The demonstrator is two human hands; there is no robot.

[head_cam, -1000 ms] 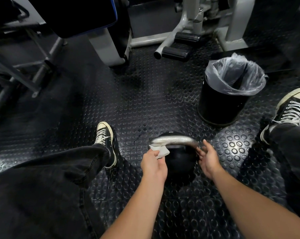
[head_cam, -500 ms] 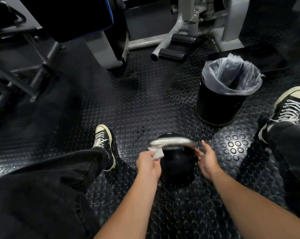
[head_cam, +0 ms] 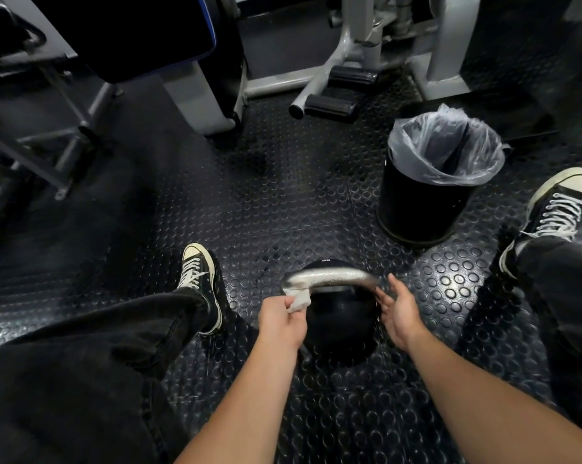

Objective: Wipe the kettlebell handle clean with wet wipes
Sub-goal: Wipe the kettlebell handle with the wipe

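Note:
A black kettlebell (head_cam: 341,324) stands on the studded rubber floor between my legs. Its silver handle (head_cam: 330,276) arches across the top. My left hand (head_cam: 283,321) pinches a white wet wipe (head_cam: 299,301) against the underside of the handle's left end. My right hand (head_cam: 398,313) is beside the handle's right end, fingers spread and touching the kettlebell's side; whether it grips is unclear.
A black bin (head_cam: 423,202) with a clear plastic liner stands to the right, beyond the kettlebell. My shoes rest at left (head_cam: 199,276) and right (head_cam: 557,209). Gym machine frames (head_cam: 350,72) and a padded bench (head_cam: 125,35) fill the back.
The wipe in my left hand has slid slightly leftward along the handle to its left end. My right hand stays at the handle's right end.

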